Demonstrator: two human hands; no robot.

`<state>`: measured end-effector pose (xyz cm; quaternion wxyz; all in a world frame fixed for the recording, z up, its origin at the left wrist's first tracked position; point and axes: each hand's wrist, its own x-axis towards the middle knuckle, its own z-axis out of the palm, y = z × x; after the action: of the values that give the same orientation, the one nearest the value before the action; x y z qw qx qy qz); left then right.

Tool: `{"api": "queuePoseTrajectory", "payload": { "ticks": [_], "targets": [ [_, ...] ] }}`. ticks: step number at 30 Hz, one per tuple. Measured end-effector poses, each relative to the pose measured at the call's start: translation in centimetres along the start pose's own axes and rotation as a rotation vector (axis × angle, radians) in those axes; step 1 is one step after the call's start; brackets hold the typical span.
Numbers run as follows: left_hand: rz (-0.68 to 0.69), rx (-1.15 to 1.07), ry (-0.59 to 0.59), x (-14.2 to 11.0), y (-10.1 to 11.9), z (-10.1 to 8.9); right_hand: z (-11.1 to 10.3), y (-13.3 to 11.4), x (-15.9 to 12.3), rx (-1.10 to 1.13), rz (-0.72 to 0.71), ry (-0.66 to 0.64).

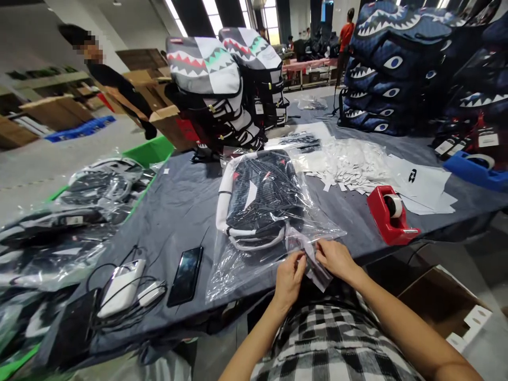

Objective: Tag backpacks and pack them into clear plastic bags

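Note:
A black and white backpack (262, 198) lies flat inside a clear plastic bag (238, 264) on the grey-covered table (182, 201) in front of me. My left hand (289, 278) and my right hand (335, 259) meet at the bag's near open end. Both pinch the folded plastic flap (313, 262) between fingers and thumbs. A red tape dispenser (391, 214) stands just right of the bag.
A black phone (186, 275), a white power bank (121, 286) and cables lie at left. Bagged backpacks (79, 211) pile up at far left. Upright shark-print backpacks (222, 90) and blue ones (392, 69) stand behind. Paper slips (353, 166) are scattered. A cardboard box (444, 304) sits below right. People stand in the background.

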<state>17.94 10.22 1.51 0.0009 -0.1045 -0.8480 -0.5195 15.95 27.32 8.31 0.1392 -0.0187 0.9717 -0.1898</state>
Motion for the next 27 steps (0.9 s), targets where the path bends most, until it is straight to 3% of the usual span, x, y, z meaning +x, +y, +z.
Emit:
{"api": "queuePoseTrajectory", "payload": {
  "ticks": [4,7,11,14,17,19,23,25,27],
  "targets": [
    [0.361,0.397,-0.055,1.5,-1.1,-0.3,0.8,1.3,-0.7,0.337,0.016,0.001],
    [0.545,0.716,-0.112,3.5,-0.7,-1.6,2.6,2.4,-1.5,0.356,-0.035,0.035],
    [0.862,0.865,-0.458,6.8,3.0,-3.2,5.1,3.5,-3.7,0.084,-0.267,0.331],
    [1.034,0.828,-0.775,9.7,5.7,-2.8,6.1,3.8,-5.5,-0.078,-0.433,0.537],
    [1.056,0.807,-0.985,11.8,6.4,-1.2,6.8,3.9,-6.7,-0.142,-0.519,0.612],
    [1.037,0.822,-1.051,12.4,5.9,-0.3,7.2,4.2,-7.4,-0.135,-0.530,0.642],
    [1.036,0.877,-1.034,11.2,4.4,-0.1,7.0,5.5,-9.0,-0.082,-0.562,0.608],
    [1.045,0.903,-1.018,10.0,3.9,-0.8,5.9,6.2,-9.6,-0.050,-0.665,0.550],
    [1.044,0.880,-0.954,8.9,3.8,-1.7,4.0,6.6,-9.4,-0.003,-0.708,0.573]
  ]
}}
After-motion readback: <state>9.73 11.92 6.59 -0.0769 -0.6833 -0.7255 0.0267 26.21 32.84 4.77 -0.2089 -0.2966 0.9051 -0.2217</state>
